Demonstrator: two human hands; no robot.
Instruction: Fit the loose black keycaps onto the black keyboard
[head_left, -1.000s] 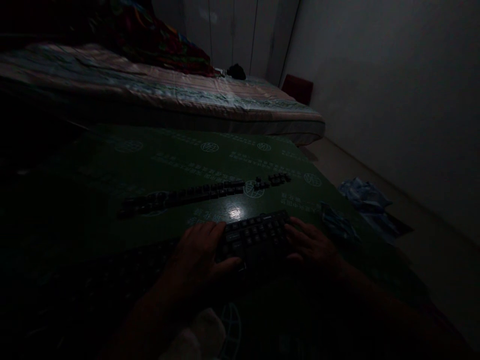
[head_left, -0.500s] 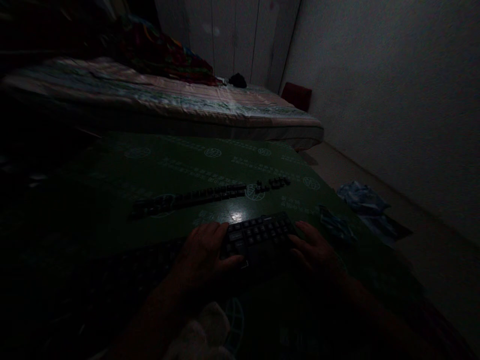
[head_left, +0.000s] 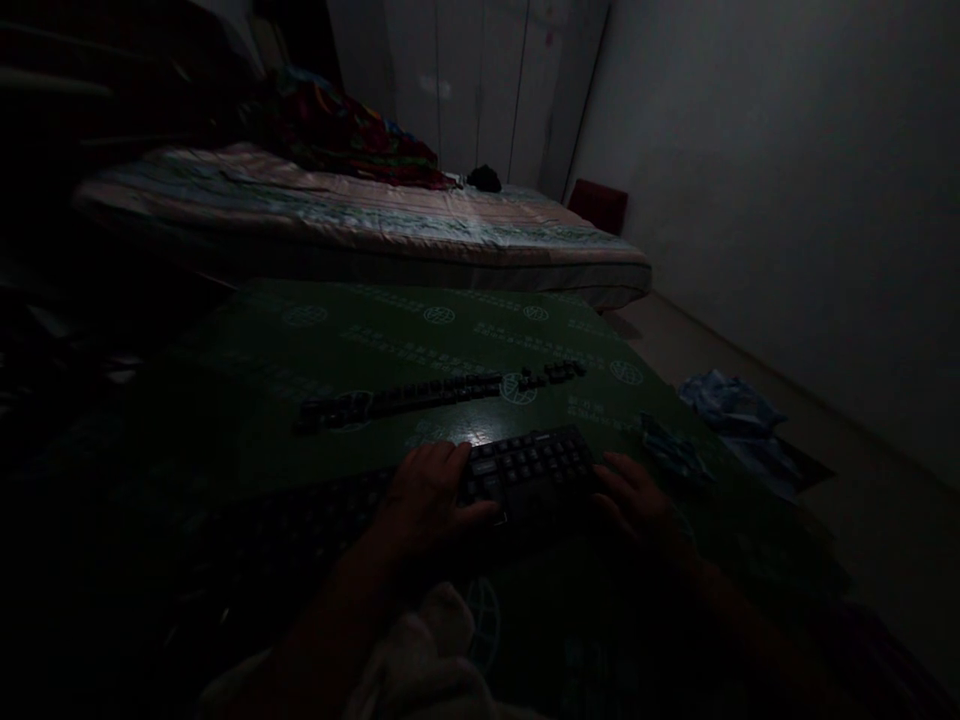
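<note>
A black keyboard [head_left: 536,462] lies on a green patterned table [head_left: 420,340]; a patch of its keys at the right looks missing, showing a dark bare area. My left hand [head_left: 431,500] is closed across the keyboard's middle, fingers over the far side and thumb stretched along the near side. At the right end, my right hand [head_left: 630,490] holds the keyboard's edge with bent fingers; its thumb is hidden in shadow. Behind the keyboard, loose black keycaps [head_left: 420,392] lie in a long row, with a smaller group [head_left: 559,373] to its right.
A crumpled dark bag [head_left: 675,447] lies at the table's right side, and pale crumpled plastic [head_left: 731,400] beyond it. A bed [head_left: 450,225] stands behind the table. Light cloth [head_left: 427,660] shows near my left forearm. The room is very dim.
The view has shifted slightly, so everything sits a little lower and to the right. Both hands stay on the keyboard, and the keycap rows look the same.
</note>
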